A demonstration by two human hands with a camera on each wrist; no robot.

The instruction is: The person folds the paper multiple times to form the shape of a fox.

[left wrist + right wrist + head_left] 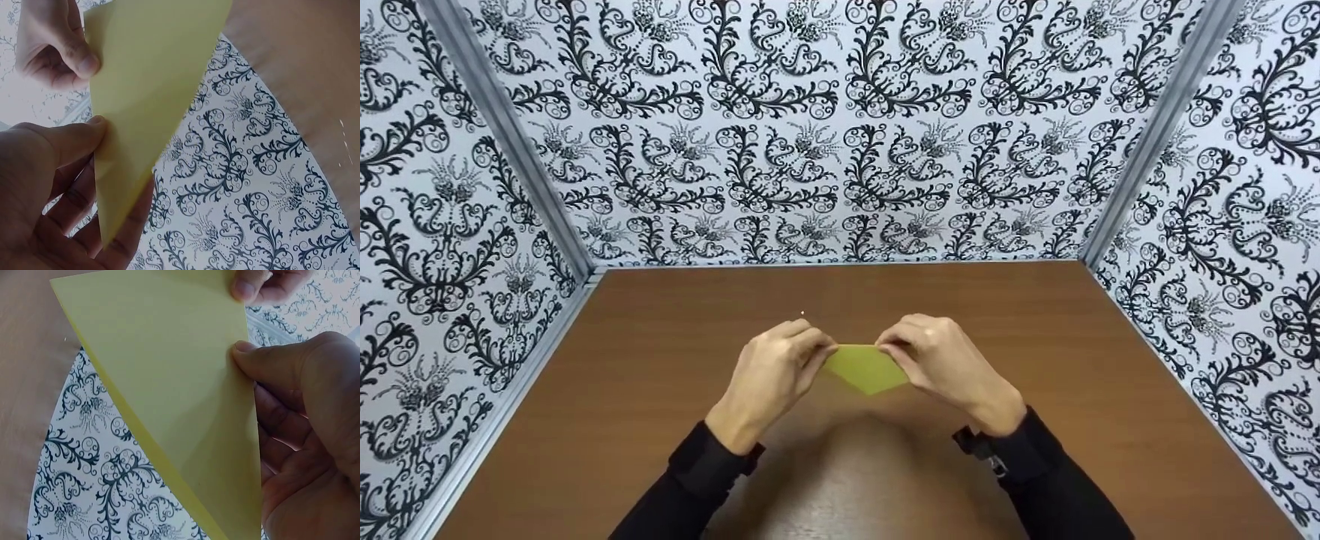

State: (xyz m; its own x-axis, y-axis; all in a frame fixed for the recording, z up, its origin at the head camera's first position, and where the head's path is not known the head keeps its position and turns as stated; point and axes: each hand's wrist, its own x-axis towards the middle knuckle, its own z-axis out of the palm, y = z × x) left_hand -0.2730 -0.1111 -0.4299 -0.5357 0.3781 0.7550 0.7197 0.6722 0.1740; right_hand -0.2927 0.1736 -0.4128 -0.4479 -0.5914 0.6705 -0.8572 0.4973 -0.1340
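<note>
A yellow sheet of paper [868, 367], folded into a triangle, hangs point down above the table between both hands. My left hand [769, 375] pinches its straight upper edge between thumb and fingers, left of the middle. On the other side my right hand [952, 367] pinches the same edge, a short way apart. In the left wrist view the paper [146, 73] tapers to a corner over the left fingers. From the right wrist, a second layer shows along the slanting side of the paper [146, 382], slightly offset from the front one.
A brown wooden table [660, 315] lies under the hands. Walls with a black scroll pattern on white [840, 150] enclose it at the back and both sides, with grey metal posts [510, 135] in the corners. A dark band sits on each wrist.
</note>
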